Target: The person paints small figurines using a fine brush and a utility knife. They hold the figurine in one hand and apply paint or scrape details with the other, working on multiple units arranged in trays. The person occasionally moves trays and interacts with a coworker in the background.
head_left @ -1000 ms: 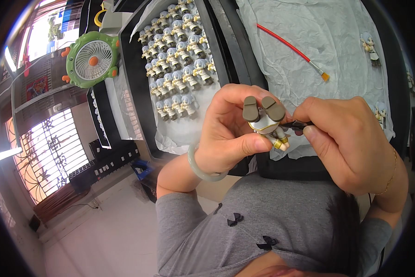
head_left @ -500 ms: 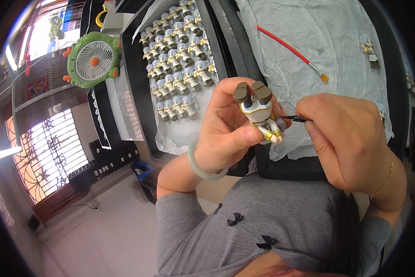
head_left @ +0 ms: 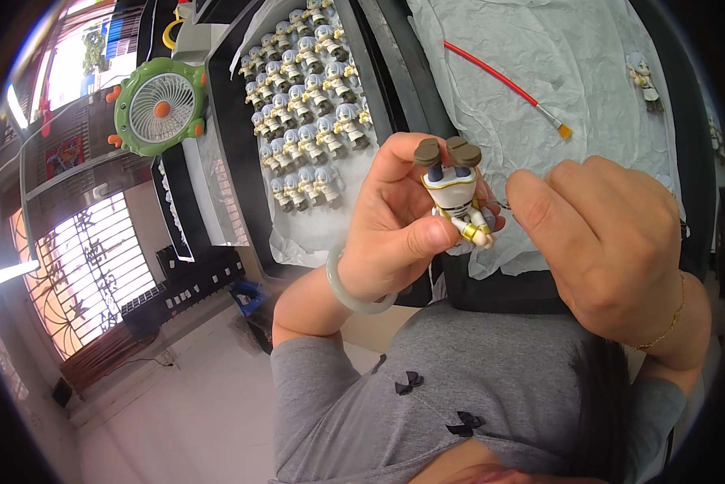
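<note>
Since a second earlier, I had tilted the feet-up figurine (head_left: 451, 192), baring more of its white outfit; its side seemed better exposed for work. My left hand's (head_left: 396, 216) fingers gripped it; my right hand's (head_left: 603, 242) pinched a thin tool (head_left: 498, 203) beside it.

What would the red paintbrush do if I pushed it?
The red paintbrush would probably feel light, because its handle looks long and thin. It might roll a bit, but the wrinkles in the white paper could stop it. The orange bristles stick out past the metal band, so they'd likely bend if poked.
</note>
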The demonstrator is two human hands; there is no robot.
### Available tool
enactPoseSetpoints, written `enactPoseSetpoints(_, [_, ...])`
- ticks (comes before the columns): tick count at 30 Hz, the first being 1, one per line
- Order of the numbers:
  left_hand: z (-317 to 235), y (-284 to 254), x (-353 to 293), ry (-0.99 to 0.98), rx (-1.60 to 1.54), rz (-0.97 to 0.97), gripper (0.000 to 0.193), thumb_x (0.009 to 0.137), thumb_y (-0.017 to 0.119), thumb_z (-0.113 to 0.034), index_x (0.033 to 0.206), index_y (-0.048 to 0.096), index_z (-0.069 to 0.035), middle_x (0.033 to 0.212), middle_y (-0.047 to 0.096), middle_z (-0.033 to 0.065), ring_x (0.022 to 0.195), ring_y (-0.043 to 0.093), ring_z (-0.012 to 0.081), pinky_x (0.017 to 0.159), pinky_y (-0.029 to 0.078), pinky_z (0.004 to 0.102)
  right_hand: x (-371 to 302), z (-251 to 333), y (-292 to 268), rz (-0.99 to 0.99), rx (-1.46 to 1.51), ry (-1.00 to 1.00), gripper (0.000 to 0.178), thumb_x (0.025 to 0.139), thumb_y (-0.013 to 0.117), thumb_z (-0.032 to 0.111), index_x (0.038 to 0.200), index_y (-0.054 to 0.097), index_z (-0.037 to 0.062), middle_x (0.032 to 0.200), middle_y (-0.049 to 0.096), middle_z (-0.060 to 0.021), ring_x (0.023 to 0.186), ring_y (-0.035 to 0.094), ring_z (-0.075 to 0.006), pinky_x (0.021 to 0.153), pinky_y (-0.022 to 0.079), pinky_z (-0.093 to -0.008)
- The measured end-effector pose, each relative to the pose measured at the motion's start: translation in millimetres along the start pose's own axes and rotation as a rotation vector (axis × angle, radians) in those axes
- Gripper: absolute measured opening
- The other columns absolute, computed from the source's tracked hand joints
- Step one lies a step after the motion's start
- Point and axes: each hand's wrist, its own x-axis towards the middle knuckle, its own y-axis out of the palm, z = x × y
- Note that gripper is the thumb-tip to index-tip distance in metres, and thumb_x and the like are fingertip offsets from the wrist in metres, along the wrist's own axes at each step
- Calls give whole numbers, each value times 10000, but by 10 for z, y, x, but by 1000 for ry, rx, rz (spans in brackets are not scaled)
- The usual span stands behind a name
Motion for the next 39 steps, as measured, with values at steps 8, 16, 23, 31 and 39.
enactPoseSetpoints(8, [34, 19, -3, 31, 8, -32, 449, 718, 637, -115, 1064, 351, -97, 991, 482, 92, 901, 528, 205, 757, 469, 346, -15, 5, 5, 10, -30, 3, 218, 583, 532, 79, 787, 537, 3, 554, 394, -38, 437, 397, -148, 358, 291, -261])
enactPoseSetpoints(16, [62, -12, 12, 55, 18, -14, 441, 717, 636, -97, 1057, 355, -89, 1046, 466, 96, 914, 521, 195, 761, 465, 333, -44, 16, 3, 67, -73, -5, 245, 583, 523, 95, 807, 539, -4, 568, 394, -37, 440, 389, -142, 359, 290, -256])
enactPoseSetpoints(23, [89, -7, 17, 59, 65, -41, 423, 724, 627, -88, 1048, 356, -81, 1066, 468, 112, 918, 519, 193, 762, 463, 332, -84, 15, 23, 54, -105, -46, 270, 570, 531, 98, 819, 540, -6, 576, 394, -38, 445, 383, -137, 356, 283, -252])
enactPoseSetpoints(31, [66, -24, 43, 68, -105, 17, 422, 745, 600, -108, 1081, 346, -80, 975, 480, 100, 940, 505, 226, 785, 451, 369, 33, -114, -79, -70, 129, 72, 188, 661, 536, 31, 844, 530, -13, 591, 428, -55, 459, 409, -160, 411, 314, -262])
enactPoseSetpoints(39, [38, -154, 122, 9, -72, 302, 419, 742, 604, -123, 1113, 412, -154, 925, 394, 52, 1031, 443, 261, 886, 387, 477, 5, -824, 535, 208, 0, 363, 251, 673, 618, 168, 792, 491, -12, 655, 544, -151, 623, 543, -295, 580, 413, -345])
